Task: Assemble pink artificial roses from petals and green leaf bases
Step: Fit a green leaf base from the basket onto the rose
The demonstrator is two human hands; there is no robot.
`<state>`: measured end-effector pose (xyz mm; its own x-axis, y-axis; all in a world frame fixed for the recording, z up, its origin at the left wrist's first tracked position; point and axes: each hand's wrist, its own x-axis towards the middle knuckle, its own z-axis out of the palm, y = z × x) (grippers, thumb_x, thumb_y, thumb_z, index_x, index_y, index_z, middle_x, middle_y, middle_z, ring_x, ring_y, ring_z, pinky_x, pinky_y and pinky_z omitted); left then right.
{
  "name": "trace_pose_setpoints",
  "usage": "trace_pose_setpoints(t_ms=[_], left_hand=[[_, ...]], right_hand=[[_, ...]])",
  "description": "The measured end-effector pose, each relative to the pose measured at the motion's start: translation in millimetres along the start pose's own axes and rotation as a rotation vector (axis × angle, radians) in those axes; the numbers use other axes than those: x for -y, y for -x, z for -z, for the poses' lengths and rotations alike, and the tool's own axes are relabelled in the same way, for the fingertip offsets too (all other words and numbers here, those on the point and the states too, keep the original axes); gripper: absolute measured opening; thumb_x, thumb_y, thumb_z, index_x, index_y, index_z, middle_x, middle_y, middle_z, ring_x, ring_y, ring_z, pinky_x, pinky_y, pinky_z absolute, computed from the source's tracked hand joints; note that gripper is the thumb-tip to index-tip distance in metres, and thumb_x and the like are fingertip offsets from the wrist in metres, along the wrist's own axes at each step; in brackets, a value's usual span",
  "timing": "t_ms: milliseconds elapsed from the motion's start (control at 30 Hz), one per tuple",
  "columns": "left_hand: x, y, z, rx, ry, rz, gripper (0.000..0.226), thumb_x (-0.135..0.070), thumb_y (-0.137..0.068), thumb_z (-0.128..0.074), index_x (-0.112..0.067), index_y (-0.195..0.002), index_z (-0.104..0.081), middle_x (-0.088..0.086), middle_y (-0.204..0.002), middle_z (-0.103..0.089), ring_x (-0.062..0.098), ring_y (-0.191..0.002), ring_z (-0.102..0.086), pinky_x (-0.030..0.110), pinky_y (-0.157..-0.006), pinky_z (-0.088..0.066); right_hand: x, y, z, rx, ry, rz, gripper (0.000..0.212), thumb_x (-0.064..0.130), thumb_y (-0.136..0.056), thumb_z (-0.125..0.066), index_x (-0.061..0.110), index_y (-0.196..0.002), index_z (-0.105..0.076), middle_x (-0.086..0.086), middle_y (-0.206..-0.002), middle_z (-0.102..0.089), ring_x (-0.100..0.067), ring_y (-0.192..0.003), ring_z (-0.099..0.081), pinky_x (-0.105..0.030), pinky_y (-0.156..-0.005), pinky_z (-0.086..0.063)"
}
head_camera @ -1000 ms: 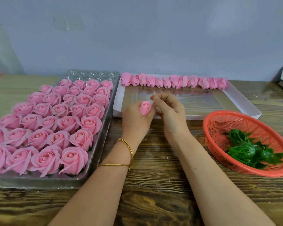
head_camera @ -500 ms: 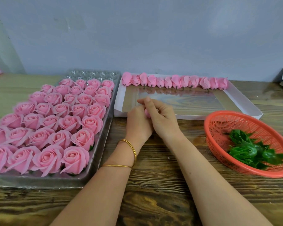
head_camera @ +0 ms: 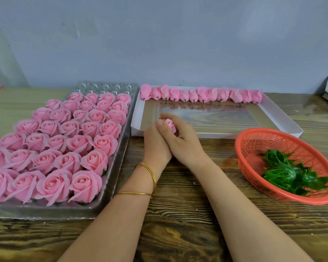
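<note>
1. Both grips are closed on one small rosebud (head_camera: 170, 125). My left hand (head_camera: 155, 148) curls round it from below and behind. My right hand (head_camera: 186, 144) wraps its right side. Only the tip shows between my fingers. Squeezing too hard here could crease the soft petals and leave the bud lopsided.

2. The bud sits over the near edge of the white box (head_camera: 280, 118), just above the desk (head_camera: 178, 214). If one grip loosens while the other shifts, the wrap may spring open, or the bud may drop into the box.

3. My fingers hide the bud's base, so I cannot tell whether its stem peg is straight. A tilted peg would probably seat badly in a leaf base.

4. The green leaf bases (head_camera: 292, 173) lie tangled in the orange basket (head_camera: 254, 140), well off to my right. Reaching one-handed could drag out two at once or tip the light basket.

5. The tray (head_camera: 119, 163) of finished roses (head_camera: 53, 148) is just beside my left forearm. A careless elbow could knock the near row.

6. The row of waiting buds (head_camera: 203, 95) leans on the box's far wall. Bumping the box might topple them.
</note>
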<state>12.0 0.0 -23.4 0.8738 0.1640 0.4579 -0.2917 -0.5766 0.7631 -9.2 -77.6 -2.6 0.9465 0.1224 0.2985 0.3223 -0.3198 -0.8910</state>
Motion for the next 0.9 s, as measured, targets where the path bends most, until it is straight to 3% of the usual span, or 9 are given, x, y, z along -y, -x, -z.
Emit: trace_pose_setpoints(t_ms=[133,233,300,367,467,533,667,800,900], left_hand=[[-3.4,1.0,0.3,0.035,0.096,0.040,0.030,-0.030,-0.090,-0.041,-0.031,-0.060,-0.042,-0.012,-0.062,-0.045,0.010,-0.063,-0.050,0.025,-0.063,-0.041],[-3.3,0.6,7.8,0.007,0.021,-0.024,0.047,-0.010,-0.093,-0.054,-0.030,-0.053,-0.040,-0.012,-0.052,-0.042,-0.002,-0.052,-0.041,0.011,-0.049,-0.036],[-6.2,1.1,11.7,0.018,0.016,-0.041,0.048,-0.007,-0.092,-0.055,-0.029,-0.053,-0.039,-0.011,-0.051,-0.042,0.000,-0.052,-0.041,0.012,-0.048,-0.033],[-9.2,1.9,12.8,0.034,0.038,-0.042,0.046,-0.007,-0.092,-0.055,-0.029,-0.055,-0.040,-0.009,-0.053,-0.043,0.002,-0.054,-0.042,0.017,-0.050,-0.033],[-11.3,3.1,13.8,0.038,0.091,-0.024,0.045,-0.007,-0.091,-0.056,-0.029,-0.055,-0.043,-0.010,-0.053,-0.045,0.000,-0.053,-0.048,0.011,-0.049,-0.034],[-11.6,3.6,13.9,0.045,0.095,-0.017,0.044,-0.008,-0.092,-0.057,-0.029,-0.056,-0.044,-0.010,-0.053,-0.045,-0.003,-0.053,-0.049,0.009,-0.050,-0.035],[-9.4,1.6,12.4,0.067,0.085,-0.010,0.037,-0.009,-0.091,-0.057,-0.023,-0.057,-0.050,-0.009,-0.054,-0.046,0.002,-0.053,-0.046,0.011,-0.049,-0.036],[-10.3,-0.5,12.4,0.109,0.022,-0.011,0.038,-0.009,-0.085,-0.061,-0.028,-0.055,-0.048,-0.013,-0.052,-0.047,-0.007,-0.054,-0.052,0.005,-0.050,-0.035],[-9.6,1.7,11.2,0.173,0.228,0.066,0.031,-0.007,-0.074,-0.074,-0.029,-0.062,-0.057,-0.011,-0.059,-0.060,-0.004,-0.061,-0.060,0.007,-0.052,-0.040]], right_hand=[[1.2,1.7,2.8,0.036,0.025,0.096,0.033,0.034,-0.099,-0.054,0.003,-0.093,-0.063,-0.011,-0.087,-0.066,-0.020,-0.083,-0.060,-0.040,-0.078,-0.049],[0.9,1.6,4.6,0.060,0.086,0.151,0.031,0.032,-0.101,-0.051,0.019,-0.073,-0.051,0.006,-0.071,-0.052,-0.007,-0.071,-0.047,-0.022,-0.067,-0.036],[0.0,0.9,5.2,0.070,0.132,0.163,0.025,0.032,-0.101,-0.050,0.026,-0.077,-0.051,0.011,-0.080,-0.052,-0.002,-0.079,-0.048,-0.013,-0.073,-0.036],[-4.5,0.3,6.7,0.108,0.171,0.139,0.020,0.037,-0.101,-0.048,0.022,-0.090,-0.056,0.003,-0.096,-0.056,-0.001,-0.092,-0.048,-0.005,-0.081,-0.035],[-10.5,-0.7,10.0,0.159,0.224,0.100,0.034,0.048,-0.099,-0.045,0.017,-0.108,-0.058,-0.002,-0.114,-0.050,0.000,-0.101,-0.045,-0.004,-0.084,-0.032],[-12.7,-1.6,11.4,0.164,0.242,0.099,0.038,0.052,-0.098,-0.044,0.018,-0.109,-0.057,-0.002,-0.115,-0.048,-0.003,-0.105,-0.047,-0.010,-0.084,-0.033],[-10.3,-1.0,13.8,0.183,0.201,0.104,0.034,0.054,-0.094,-0.048,0.021,-0.099,-0.058,0.000,-0.108,-0.050,0.000,-0.102,-0.045,-0.002,-0.087,-0.031],[-3.6,-1.2,16.5,0.120,-0.137,-0.012,0.033,0.051,-0.086,-0.052,0.021,-0.084,-0.066,0.008,-0.092,-0.060,-0.011,-0.105,-0.055,-0.024,-0.093,-0.041],[0.3,-3.9,20.0,0.012,-0.362,-0.155,0.048,0.057,-0.088,-0.050,0.016,-0.099,-0.073,-0.002,-0.105,-0.073,-0.014,-0.107,-0.065,-0.035,-0.101,-0.048]])
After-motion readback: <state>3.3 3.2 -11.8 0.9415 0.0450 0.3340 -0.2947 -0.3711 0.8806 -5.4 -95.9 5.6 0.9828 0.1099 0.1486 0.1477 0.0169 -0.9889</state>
